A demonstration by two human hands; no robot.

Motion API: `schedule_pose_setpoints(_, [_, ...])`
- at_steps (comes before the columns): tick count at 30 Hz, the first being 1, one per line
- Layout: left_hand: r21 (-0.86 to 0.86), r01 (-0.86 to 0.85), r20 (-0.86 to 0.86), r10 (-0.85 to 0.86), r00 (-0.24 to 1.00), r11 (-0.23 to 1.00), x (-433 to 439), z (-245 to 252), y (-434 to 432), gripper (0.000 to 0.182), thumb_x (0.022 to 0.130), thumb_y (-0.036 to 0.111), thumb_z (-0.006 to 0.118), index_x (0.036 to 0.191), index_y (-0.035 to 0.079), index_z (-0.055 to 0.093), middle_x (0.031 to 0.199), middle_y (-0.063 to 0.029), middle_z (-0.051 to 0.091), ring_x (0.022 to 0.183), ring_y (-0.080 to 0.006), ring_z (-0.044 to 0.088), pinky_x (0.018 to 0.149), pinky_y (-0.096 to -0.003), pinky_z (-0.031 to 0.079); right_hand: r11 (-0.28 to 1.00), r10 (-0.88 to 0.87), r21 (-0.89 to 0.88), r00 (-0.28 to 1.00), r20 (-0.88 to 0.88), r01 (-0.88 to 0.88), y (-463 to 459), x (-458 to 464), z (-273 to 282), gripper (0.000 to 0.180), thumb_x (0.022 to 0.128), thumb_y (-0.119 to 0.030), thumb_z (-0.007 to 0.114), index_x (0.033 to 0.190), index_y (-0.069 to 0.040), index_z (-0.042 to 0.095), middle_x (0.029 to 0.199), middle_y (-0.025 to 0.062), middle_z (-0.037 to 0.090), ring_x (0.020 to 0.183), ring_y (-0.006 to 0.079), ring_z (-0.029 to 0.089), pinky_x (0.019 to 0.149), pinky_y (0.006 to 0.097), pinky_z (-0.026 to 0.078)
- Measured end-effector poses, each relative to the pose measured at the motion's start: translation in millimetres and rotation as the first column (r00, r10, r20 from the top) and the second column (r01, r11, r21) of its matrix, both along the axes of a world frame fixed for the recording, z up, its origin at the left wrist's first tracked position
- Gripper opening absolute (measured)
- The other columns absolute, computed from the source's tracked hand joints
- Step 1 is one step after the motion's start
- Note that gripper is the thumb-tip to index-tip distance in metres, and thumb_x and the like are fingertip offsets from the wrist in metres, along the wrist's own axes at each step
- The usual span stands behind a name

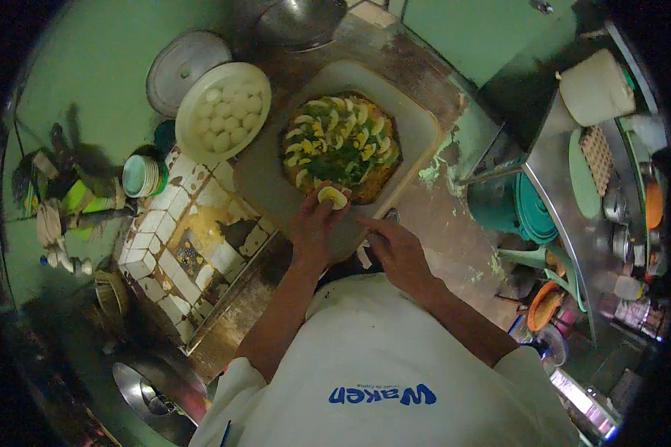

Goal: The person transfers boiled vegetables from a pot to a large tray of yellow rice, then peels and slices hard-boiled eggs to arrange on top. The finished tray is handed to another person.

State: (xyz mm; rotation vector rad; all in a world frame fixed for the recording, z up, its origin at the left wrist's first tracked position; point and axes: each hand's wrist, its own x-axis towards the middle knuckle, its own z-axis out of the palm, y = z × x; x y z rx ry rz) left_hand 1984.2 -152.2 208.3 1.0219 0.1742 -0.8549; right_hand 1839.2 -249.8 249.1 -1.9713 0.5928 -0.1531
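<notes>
My left hand (316,220) grips a cut boiled egg (332,198), its yolk face turned up. It is just above the near edge of a large mass of food (344,148) topped with chopped greens and egg slices. That food lies in a wide, pale, rounded-corner tray (411,120). To the right of the left hand, my right hand (394,246) hovers by the tray's near corner with its fingers drawn together. Whether something thin sits between those fingers cannot be made out. A pale bowl (187,139) of peeled boiled eggs (229,114) stands left of the tray.
A round metal lid (168,72) leans behind the bowl, and a metal pan (302,25) stands at the back. Stacked bowls (140,176) and a broken tiled counter (170,268) are at left. A lidded green bin (503,207) stands under a metal table (559,162) at right.
</notes>
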Motion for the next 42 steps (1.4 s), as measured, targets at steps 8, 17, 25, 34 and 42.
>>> schedule_pose_setpoints(8, [0.189,0.176,-0.066,-0.166,0.984,0.966,-10,-3,-16,0.031,0.090,0.006,0.055,0.120,-0.002,0.053,0.110,-0.0118,0.062,0.099,-0.0212,0.062,0.094,-0.0343,0.051,0.991,-0.114,-0.058,0.992,0.061,0.117,-20,-22,-36,0.025,0.091,-0.008,0.056,0.114,-0.006,0.064,0.089,0.0156,0.064,0.076,0.0258,0.063,0.068,0.0344,0.049])
schedule_pose_setpoints(17, [0.266,0.205,0.152,-0.251,0.956,0.942,-14,-13,-18,0.037,0.093,0.006,0.051,0.128,-0.004,0.046,0.116,-0.0149,0.057,0.107,-0.0229,0.058,0.093,-0.0355,0.052,0.990,-0.107,0.094,0.994,0.015,0.105,-39,-11,-58,0.027,0.095,-0.014,0.051,0.118,-0.003,0.060,0.091,0.0136,0.067,0.068,0.0227,0.061,0.064,0.0334,0.050])
schedule_pose_setpoints(25, [0.221,0.048,-0.077,-0.032,0.997,0.974,-19,2,-34,0.032,0.093,0.005,0.050,0.123,-0.005,0.047,0.113,-0.0151,0.058,0.106,-0.0254,0.059,0.091,-0.0372,0.053,0.940,-0.091,0.328,0.996,-0.019,0.092,-41,-16,-17,0.027,0.093,-0.015,0.056,0.118,-0.004,0.060,0.087,0.0078,0.066,0.068,0.0143,0.062,0.061,0.0290,0.050])
schedule_pose_setpoints(34, [-0.050,0.003,-0.355,-0.021,0.934,0.999,-23,-11,-53,0.031,0.090,0.005,0.055,0.120,-0.003,0.051,0.110,-0.0127,0.060,0.105,-0.0256,0.060,0.094,-0.0393,0.052,0.999,-0.025,0.045,0.996,-0.083,0.028,-80,-19,-40,0.025,0.095,-0.022,0.051,0.109,-0.005,0.064,0.104,0.0166,0.065,0.098,0.0329,0.062,0.086,0.0412,0.050])
schedule_pose_setpoints(42, [0.047,-0.078,-0.258,0.088,0.962,0.996,-23,-29,-63,0.037,0.091,0.006,0.056,0.126,-0.002,0.048,0.114,-0.0137,0.058,0.106,-0.0256,0.059,0.093,-0.0403,0.052,0.877,-0.004,0.460,0.959,-0.282,0.139,-106,2,-19,0.024,0.094,-0.018,0.053,0.110,-0.004,0.063,0.102,0.0151,0.066,0.093,0.0281,0.064,0.083,0.0412,0.051])
